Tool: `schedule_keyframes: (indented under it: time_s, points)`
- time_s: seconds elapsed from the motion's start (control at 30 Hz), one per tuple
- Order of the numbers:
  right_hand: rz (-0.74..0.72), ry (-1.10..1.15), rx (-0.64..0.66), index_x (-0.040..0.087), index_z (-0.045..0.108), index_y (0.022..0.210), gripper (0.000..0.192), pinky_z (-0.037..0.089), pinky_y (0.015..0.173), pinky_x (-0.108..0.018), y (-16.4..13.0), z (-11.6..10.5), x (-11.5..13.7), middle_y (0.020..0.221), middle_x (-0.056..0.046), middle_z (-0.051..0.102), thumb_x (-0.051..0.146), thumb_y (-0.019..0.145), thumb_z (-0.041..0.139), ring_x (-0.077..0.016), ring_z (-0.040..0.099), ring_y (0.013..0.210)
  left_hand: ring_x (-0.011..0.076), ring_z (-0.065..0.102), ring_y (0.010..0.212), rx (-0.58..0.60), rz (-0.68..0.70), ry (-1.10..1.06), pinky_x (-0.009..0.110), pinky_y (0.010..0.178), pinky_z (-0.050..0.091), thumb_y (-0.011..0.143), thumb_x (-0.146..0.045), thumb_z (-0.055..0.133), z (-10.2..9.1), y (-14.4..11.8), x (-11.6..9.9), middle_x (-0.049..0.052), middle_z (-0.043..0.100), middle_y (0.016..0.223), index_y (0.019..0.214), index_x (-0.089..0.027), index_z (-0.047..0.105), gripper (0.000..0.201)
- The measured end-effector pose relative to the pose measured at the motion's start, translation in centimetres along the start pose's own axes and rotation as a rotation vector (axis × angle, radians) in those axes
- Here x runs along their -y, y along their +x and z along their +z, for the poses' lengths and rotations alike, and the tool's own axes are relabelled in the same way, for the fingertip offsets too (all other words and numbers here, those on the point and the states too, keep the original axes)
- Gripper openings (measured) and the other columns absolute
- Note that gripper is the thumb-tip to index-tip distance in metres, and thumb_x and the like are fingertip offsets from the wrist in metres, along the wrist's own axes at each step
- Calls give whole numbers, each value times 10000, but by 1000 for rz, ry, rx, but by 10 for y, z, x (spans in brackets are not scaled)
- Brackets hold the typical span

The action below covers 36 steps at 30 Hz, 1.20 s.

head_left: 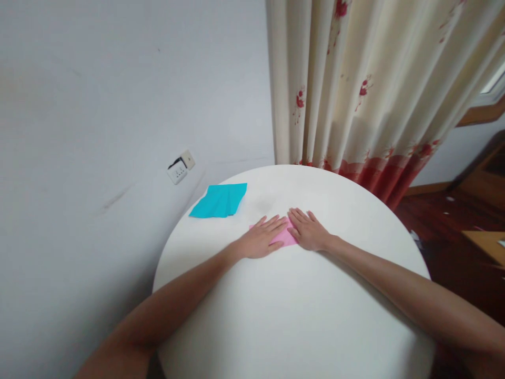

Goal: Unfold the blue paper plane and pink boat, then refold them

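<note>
A small pink sheet [284, 238], paper or thin cloth, lies flat on the round white table [276, 305]. My left hand [262, 238] rests palm down over its left part, fingers spread. On its right edge my right hand [309, 230] lies flat too, fingers stretched out. Both hands cover much of the sheet, and its middle shows between them. Farther back to the left is a blue sheet [221, 200] with creases and a fold, apart from both hands.
A pale wall [118, 105] with a socket [177, 171] stands close on the table's left. Behind the table hangs a cream curtain [339, 95] with red flowers and a red hem. Dark reddish floor [430, 210] and a wooden piece [487, 245] show at the right.
</note>
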State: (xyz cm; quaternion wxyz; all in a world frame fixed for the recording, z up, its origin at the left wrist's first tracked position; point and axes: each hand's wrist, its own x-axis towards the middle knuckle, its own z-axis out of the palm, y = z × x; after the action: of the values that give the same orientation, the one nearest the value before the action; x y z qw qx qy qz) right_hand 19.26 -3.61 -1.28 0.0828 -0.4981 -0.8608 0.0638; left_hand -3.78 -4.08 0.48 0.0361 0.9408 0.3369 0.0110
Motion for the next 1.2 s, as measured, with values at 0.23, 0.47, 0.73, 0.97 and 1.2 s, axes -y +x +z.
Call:
schedule_keyframes:
  time_s: [0.23, 0.47, 0.73, 0.97, 1.2]
  points:
    - [228, -15, -122, 0, 283, 1518, 581, 240, 1178, -521, 4, -1, -7, 1599, -211, 260, 226, 982, 274, -303, 226, 1491, 210, 75, 1532, 26, -10, -12, 461, 1233, 55, 1022, -535, 287, -4, 1, 0, 9, 135, 1655, 1579, -310, 136, 619]
    - [1, -39, -270, -18, 275, 1518, 694, 110, 1228, -489, 0, -4, 24, 1624, -197, 192, 151, 861, 419, -280, 99, 1521, 224, 108, 1528, 15, -6, 5, 461, 1232, 62, 1012, -546, 306, 0, 7, 2, 72, 212, 1638, 1554, -249, 246, 621]
    - [-34, -2, -119, -16, 329, 1496, 588, 216, 1201, -451, -1, 6, 29, 1575, -228, 315, 303, 1003, 310, -277, 254, 1484, 231, 79, 1530, 1, -135, 14, 439, 1227, 67, 1013, -540, 248, 2, 7, 0, 116, 136, 1648, 1580, -160, 122, 693]
    - [-47, -49, -98, 92, 369, 1508, 568, 212, 1184, -498, -4, 1, 29, 1597, -194, 288, 386, 1031, 277, -302, 239, 1486, 286, 136, 1520, -49, -383, -9, 529, 1205, 141, 1017, -479, 209, 9, 9, 7, 137, 182, 1636, 1560, -140, 210, 640]
    - [-55, -57, -85, 107, 353, 1520, 569, 199, 1188, -506, -4, 2, 29, 1608, -172, 269, 383, 1032, 251, -288, 219, 1494, 306, 235, 1493, -187, -564, 46, 612, 1186, 114, 1015, -343, 236, 13, 10, 10, 150, 304, 1596, 1514, -147, 324, 543]
